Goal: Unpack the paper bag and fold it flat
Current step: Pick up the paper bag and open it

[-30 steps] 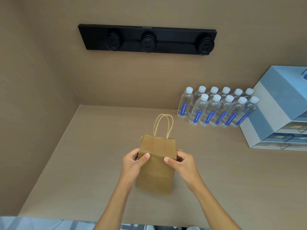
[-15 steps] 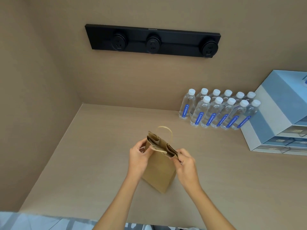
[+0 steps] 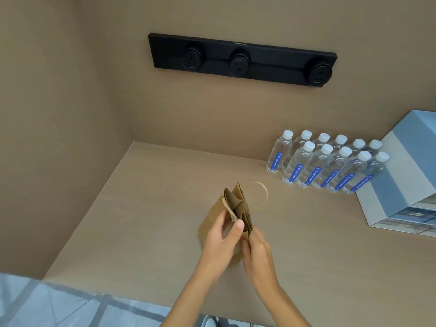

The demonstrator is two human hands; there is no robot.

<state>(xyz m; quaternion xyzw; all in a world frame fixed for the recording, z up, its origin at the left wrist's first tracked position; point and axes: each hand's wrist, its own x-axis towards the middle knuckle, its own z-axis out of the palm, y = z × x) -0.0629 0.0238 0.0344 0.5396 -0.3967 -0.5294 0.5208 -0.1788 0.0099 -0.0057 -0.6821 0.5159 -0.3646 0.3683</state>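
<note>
A small brown paper bag stands upright on the beige counter, turned so its narrow mouth runs away from me. Its side pleats are tucked inward and the mouth is almost closed. One twine handle loops out to the right; the other lies across the near rim. My left hand grips the bag's left wall at the rim, thumb on the top edge. My right hand pinches the near end of the rim. What is inside the bag is hidden.
Several water bottles with blue labels stand in two rows at the back right. A blue and white drawer box sits at the right edge. A black socket strip hangs on the back wall. A side wall closes the left.
The bag has been turned about a quarter turn and its mouth squeezed narrower. Both hands have come closer together at the near end of the rim.
</note>
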